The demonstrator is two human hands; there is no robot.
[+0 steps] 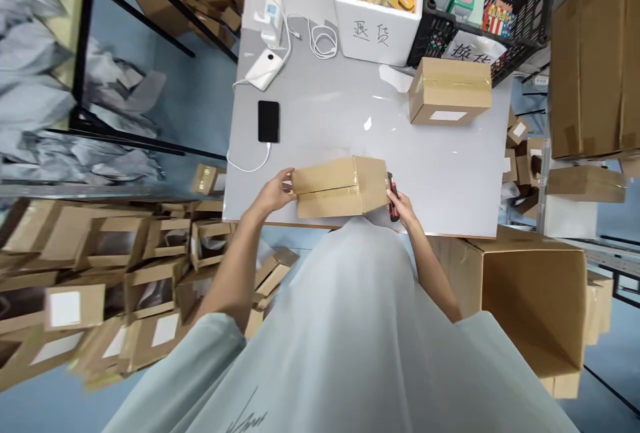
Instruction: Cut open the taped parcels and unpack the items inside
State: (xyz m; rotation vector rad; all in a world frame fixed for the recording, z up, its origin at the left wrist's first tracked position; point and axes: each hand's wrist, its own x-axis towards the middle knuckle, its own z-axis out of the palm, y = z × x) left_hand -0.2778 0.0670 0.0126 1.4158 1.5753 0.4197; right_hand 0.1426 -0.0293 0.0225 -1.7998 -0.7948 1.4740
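Note:
A brown cardboard box (pixel 327 188) lies near the table's front edge, with a dark seam along its upper face. My left hand (pixel 276 192) grips its left end, fingers bent against the cardboard. At the opposite end, my right hand (pixel 401 208) is closed around a black and red utility knife (pixel 393 196) and also touches the box. Whether the knife's blade is out is too small to tell.
On the grey table (pixel 320 120) are a black phone (pixel 269 121), a white power bank (pixel 264 70), cables and another carton (pixel 450 90). A white foam bin (pixel 377 36) and black crate (pixel 533 0) stand behind. Open boxes (pixel 117 240) crowd the left; a large carton (pixel 530 300) stands right.

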